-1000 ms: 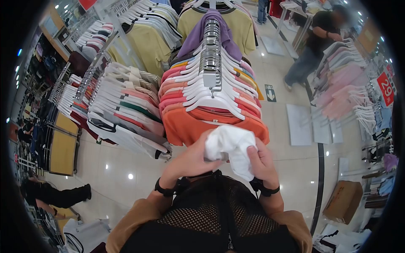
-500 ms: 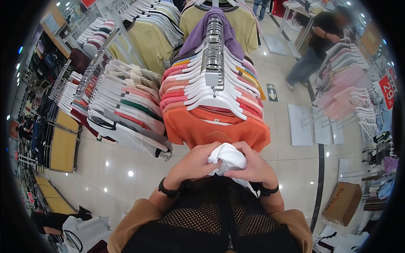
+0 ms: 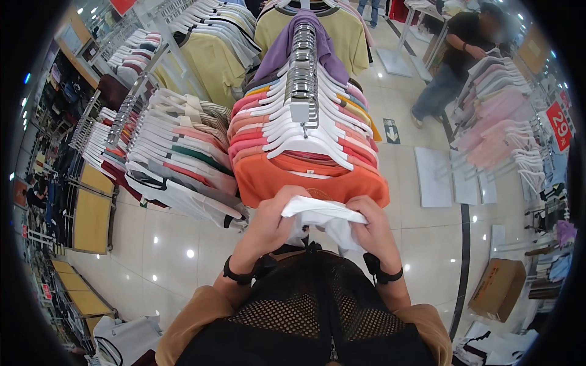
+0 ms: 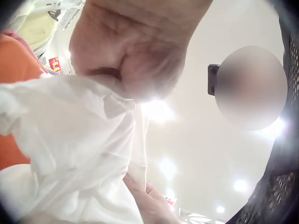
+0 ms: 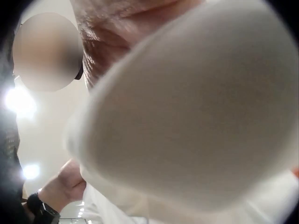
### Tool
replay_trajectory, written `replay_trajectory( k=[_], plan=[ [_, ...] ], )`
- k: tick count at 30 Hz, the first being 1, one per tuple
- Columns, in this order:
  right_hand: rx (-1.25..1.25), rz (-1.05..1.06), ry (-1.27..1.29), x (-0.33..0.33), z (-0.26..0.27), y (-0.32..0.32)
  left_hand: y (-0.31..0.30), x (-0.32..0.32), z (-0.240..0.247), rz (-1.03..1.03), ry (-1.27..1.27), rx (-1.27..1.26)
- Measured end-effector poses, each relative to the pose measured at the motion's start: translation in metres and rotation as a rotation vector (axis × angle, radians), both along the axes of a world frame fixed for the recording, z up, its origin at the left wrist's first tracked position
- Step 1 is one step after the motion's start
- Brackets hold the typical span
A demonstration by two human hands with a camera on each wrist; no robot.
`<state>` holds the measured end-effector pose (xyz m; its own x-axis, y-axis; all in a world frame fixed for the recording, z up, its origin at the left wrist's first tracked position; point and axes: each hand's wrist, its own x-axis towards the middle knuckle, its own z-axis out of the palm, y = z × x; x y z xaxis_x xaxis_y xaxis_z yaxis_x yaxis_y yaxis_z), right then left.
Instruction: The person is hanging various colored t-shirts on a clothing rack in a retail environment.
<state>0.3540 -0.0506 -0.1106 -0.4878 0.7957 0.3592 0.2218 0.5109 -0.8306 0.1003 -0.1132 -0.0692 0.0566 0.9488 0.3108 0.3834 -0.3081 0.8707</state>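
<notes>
Stretched between my two hands in front of the chest is a bunched white garment [image 3: 323,212], its upper edge pulled nearly straight and a loose part hanging below. My left hand [image 3: 271,221] grips one end of it, and my right hand [image 3: 374,232] pinches the other. In the left wrist view the white fabric [image 4: 79,144] falls in folds below the palm. A blurred fold of the same fabric [image 5: 187,116] hides most of my right hand in the right wrist view. Just beyond both hands hangs an orange T-shirt [image 3: 256,183], the front one on its rack.
White hangers [image 3: 305,145] with coloured shirts line the rack ahead. More garments hang on a rack [image 3: 183,158] to the left. A person [image 3: 455,67] stands by another rack at the far right. On the floor at right lies a cardboard box [image 3: 497,290].
The white garment was bunched up with my hands close together half a second ago. My hands have since moved apart and drawn its edge out sideways.
</notes>
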Motion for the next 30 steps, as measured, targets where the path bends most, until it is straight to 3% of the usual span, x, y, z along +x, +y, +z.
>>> replay_trajectory(
  k=[3,7,11,14,16,17,21,23,24,27,30],
  plan=[
    [0.120,-0.123,0.016,0.000,0.002,0.004,-0.004,-0.009,0.005,0.111,-0.040,0.152],
    [-0.019,-0.175,-0.001,0.002,0.009,-0.001,-0.006,-0.021,0.016,0.246,-0.009,0.210],
    [0.029,-0.206,0.091,-0.006,0.017,-0.003,-0.003,-0.034,0.015,0.371,0.040,0.266],
    [0.009,-0.136,0.106,-0.006,0.029,-0.001,-0.004,-0.038,0.024,0.434,0.015,0.342],
    [-0.178,0.055,-0.082,-0.007,0.042,0.002,-0.010,-0.042,0.027,0.485,-0.004,0.382],
    [-0.178,0.055,-0.082,-0.006,0.037,0.004,-0.009,-0.044,0.027,0.485,-0.004,0.382],
    [-0.153,0.026,-0.033,-0.003,0.015,0.010,-0.011,-0.047,0.024,0.531,-0.079,0.431],
    [-0.263,-0.155,0.129,0.000,0.003,0.012,-0.009,-0.053,0.025,0.591,-0.055,0.365],
    [-0.106,-0.222,0.273,-0.007,0.013,0.010,-0.007,-0.049,0.028,0.615,-0.045,0.254],
    [-0.024,-0.265,0.387,-0.013,0.021,0.016,0.002,-0.037,0.028,0.535,-0.118,0.233],
    [0.019,-0.192,0.350,-0.017,0.046,0.017,0.010,-0.018,0.022,0.336,0.082,0.220]
  ],
)
